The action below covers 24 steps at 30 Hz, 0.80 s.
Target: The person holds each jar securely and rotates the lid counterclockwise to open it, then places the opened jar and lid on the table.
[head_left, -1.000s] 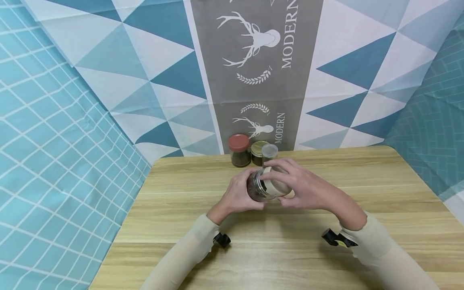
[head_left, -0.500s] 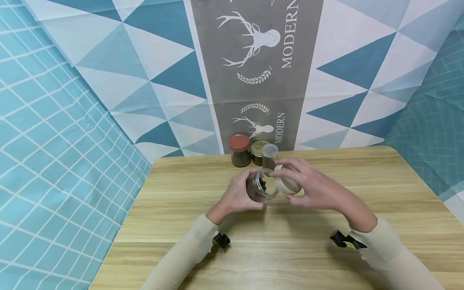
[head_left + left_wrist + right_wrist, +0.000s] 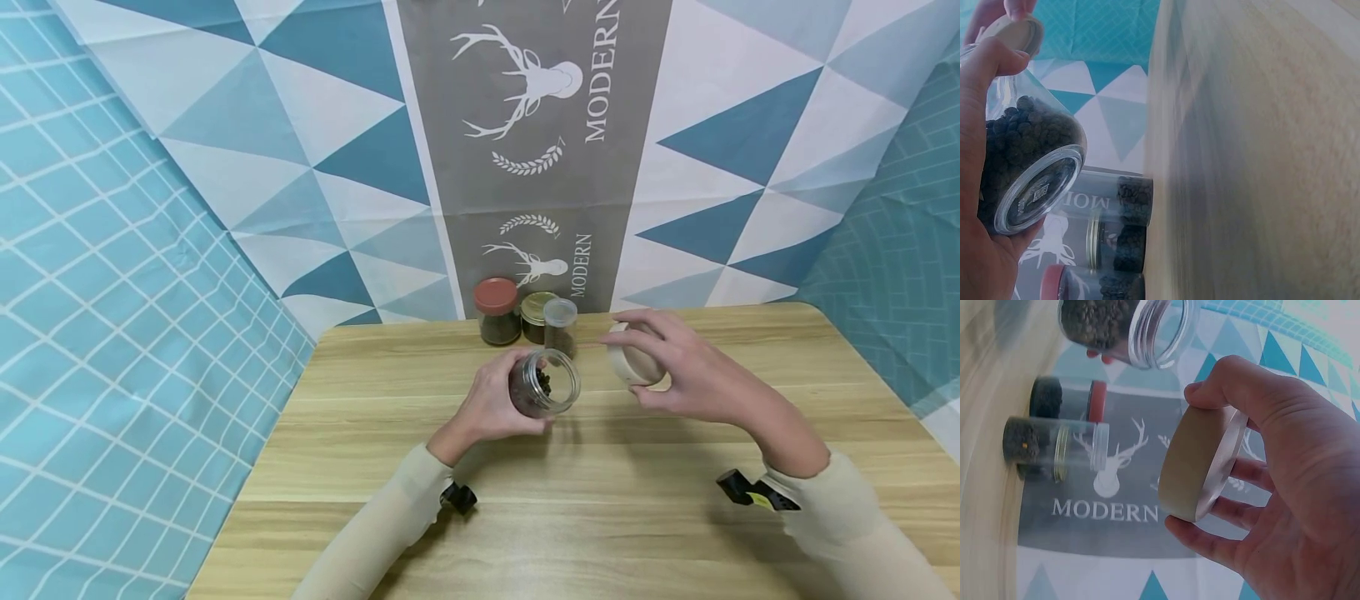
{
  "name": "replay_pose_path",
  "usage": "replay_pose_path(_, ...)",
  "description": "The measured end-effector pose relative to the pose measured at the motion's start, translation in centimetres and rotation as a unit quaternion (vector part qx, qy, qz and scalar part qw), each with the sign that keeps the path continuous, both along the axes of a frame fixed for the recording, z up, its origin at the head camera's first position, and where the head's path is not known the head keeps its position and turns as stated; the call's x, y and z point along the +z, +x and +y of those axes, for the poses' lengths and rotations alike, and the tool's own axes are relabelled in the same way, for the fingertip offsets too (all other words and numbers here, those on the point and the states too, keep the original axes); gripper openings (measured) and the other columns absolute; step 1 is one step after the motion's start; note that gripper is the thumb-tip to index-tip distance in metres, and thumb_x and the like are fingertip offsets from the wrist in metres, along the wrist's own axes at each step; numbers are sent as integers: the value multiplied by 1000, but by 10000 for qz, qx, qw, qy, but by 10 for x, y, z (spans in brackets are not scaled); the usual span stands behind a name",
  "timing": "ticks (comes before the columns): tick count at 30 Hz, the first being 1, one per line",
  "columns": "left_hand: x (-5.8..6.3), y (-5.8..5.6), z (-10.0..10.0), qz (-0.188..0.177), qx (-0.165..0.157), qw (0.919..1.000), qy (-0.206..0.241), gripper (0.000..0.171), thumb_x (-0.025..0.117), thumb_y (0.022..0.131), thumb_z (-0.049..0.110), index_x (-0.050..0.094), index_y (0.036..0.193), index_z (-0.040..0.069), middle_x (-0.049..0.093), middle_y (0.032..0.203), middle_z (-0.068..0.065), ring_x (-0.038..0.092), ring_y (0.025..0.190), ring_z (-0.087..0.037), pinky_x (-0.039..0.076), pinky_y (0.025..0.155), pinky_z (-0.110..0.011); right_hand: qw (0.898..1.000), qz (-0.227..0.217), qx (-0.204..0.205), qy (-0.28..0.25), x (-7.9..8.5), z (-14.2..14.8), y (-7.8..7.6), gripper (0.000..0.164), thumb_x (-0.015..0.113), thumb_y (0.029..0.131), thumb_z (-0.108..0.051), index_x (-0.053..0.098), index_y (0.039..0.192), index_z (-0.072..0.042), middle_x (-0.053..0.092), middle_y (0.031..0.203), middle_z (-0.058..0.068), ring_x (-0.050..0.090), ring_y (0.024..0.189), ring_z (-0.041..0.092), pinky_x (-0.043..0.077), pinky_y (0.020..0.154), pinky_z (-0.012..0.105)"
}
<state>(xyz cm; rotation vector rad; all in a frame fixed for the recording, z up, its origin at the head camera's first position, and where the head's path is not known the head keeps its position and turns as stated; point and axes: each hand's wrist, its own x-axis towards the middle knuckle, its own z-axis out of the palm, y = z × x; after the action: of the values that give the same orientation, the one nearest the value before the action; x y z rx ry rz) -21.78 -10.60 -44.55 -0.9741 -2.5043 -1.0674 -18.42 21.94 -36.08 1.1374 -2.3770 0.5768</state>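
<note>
Fingers and thumb of the left hand (image 3: 495, 398) curl round the body of an open jar (image 3: 531, 390), which the person holds up above the tabletop (image 3: 360, 408), tilted so that its mouth faces right. Dark pieces (image 3: 1029, 131) fill part of the open jar; exactly what they are is hard to tell in the hazy left wrist view. To the right of the open jar, and clear of it, the right hand (image 3: 678, 367) grips a cream lid (image 3: 624, 358) by its edge, the thumb on one side of the rim and the fingertips on the other, spread about as wide as the lid. The left forearm slants in from the near left of the open jar and the right forearm from its near right, both in pale sleeves (image 3: 386, 517). Behind the open jar, standing upright on the tabletop, are a slim jar with a clear lid (image 3: 560, 329), then, further to its left, a jar with a gold lid (image 3: 535, 310) and a jar with a red lid (image 3: 497, 317).
</note>
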Motion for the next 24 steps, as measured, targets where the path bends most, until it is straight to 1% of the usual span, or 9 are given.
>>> replay_pose_path(5,0,1,0,18,50,10000,-17,96,101,63,30,62,147,3,76,138,-14,76,126,-32,63,110,-48,10000,-6,-67,5,-1,6,1,75,91,74,-3,70,145,-17,63,152,20,62,129,42,60,86,54)
replay_pose_path(11,0,1,1,-74,11,10000,-7,97,102,63,30,62,148,3,76,138,-14,75,128,-32,63,112,-49,10000,5,-59,37,-3,6,1,78,93,73,-2,70,146,-18,63,153,19,62,130,42,62,85,55)
replay_pose_path(14,1,2,1,-80,9,10000,1,98,102,63,30,62,148,3,76,138,-15,75,128,-33,63,111,-50,10000,-22,-54,56,-4,6,1,78,93,72,-2,71,146,-18,63,154,19,62,132,43,62,86,57)
replay_pose_path(19,1,2,1,-64,23,10000,6,98,102,63,30,62,148,2,76,138,-16,76,126,-33,63,110,-50,9997,-142,-122,156,-6,8,0,75,92,75,-2,71,145,-19,63,154,20,60,136,46,62,90,60)
replay_pose_path(24,2,2,1,-82,26,10000,34,97,102,63,29,62,148,4,76,138,-15,76,126,-33,63,110,-50,9994,-166,-109,299,-10,8,-3,75,94,75,-6,72,144,-20,66,149,18,62,133,45,62,92,64)
